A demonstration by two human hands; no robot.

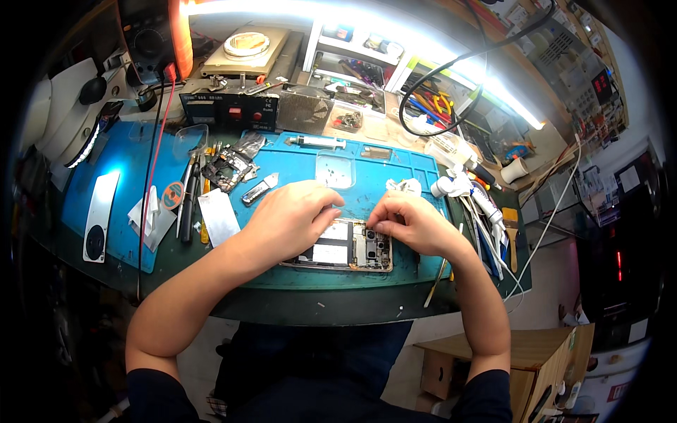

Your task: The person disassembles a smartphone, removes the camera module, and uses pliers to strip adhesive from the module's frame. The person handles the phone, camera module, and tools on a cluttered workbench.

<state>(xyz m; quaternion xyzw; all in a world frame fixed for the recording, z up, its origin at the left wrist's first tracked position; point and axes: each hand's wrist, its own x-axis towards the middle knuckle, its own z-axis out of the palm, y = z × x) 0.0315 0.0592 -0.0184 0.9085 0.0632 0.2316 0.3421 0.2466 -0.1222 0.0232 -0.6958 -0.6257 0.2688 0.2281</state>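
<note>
An opened phone, battery and inner boards showing, lies flat on the blue mat in front of me. My left hand curls over its upper left side, the fingers bent; what is under them is hidden. My right hand is closed at the phone's upper right, thumb and forefinger together over the inner parts; anything between them is too small to make out. A silvery sheet lies left of my left hand, and crumpled white paper is behind my right hand.
Loose parts, a clear tray and slim tools lie around. A white panel is at left; cables and a brush at right. A boxed station stands behind; a black cable loops above.
</note>
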